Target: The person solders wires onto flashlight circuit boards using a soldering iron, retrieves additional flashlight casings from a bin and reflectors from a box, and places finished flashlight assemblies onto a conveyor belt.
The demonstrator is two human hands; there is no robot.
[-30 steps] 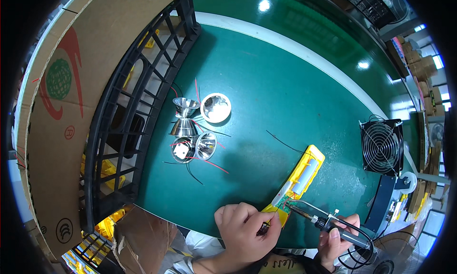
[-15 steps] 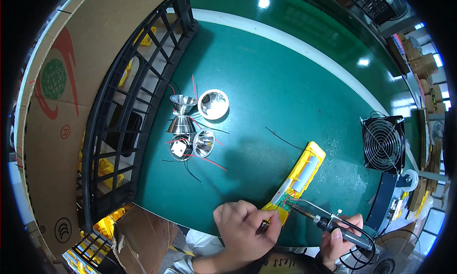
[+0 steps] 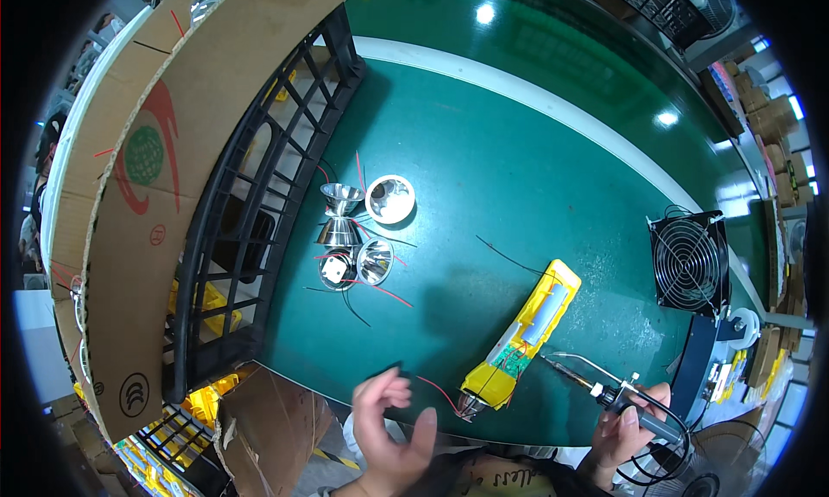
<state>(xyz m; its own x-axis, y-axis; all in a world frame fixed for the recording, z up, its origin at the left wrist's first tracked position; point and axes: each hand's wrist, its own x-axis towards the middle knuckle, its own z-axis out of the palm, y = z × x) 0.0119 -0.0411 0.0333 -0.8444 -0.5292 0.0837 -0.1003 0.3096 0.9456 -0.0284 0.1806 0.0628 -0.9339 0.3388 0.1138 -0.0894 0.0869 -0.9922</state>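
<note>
A yellow plastic housing half (image 3: 566, 277) lies slantwise on the green bench mat, holding a grey-blue cylindrical cell (image 3: 544, 314) and a small green circuit board (image 3: 509, 359) with thin wires. At its near end sits a shiny metal part (image 3: 471, 404), with a red wire curving out to the left. My left hand (image 3: 389, 424) hovers left of this end, empty, thumb apart and fingers loosely bent. My right hand (image 3: 623, 432) grips a soldering iron (image 3: 626, 400) by its handle; a thin metal tube runs beside it. The iron's tip is just right of the board, apart from it.
Several silvery reflectors (image 3: 390, 200) with red and black wires stand grouped at the left. Beyond them are a black plastic crate (image 3: 226, 246) and a cardboard box (image 3: 129, 264). A black fan (image 3: 689, 262) stands on the right. The iron's black cable (image 3: 682, 454) loops beside my right hand.
My left hand has drawn away from the housing to the left and opened. The soldering iron's tip has moved off the board to the right. The housing's near end is now uncovered.
</note>
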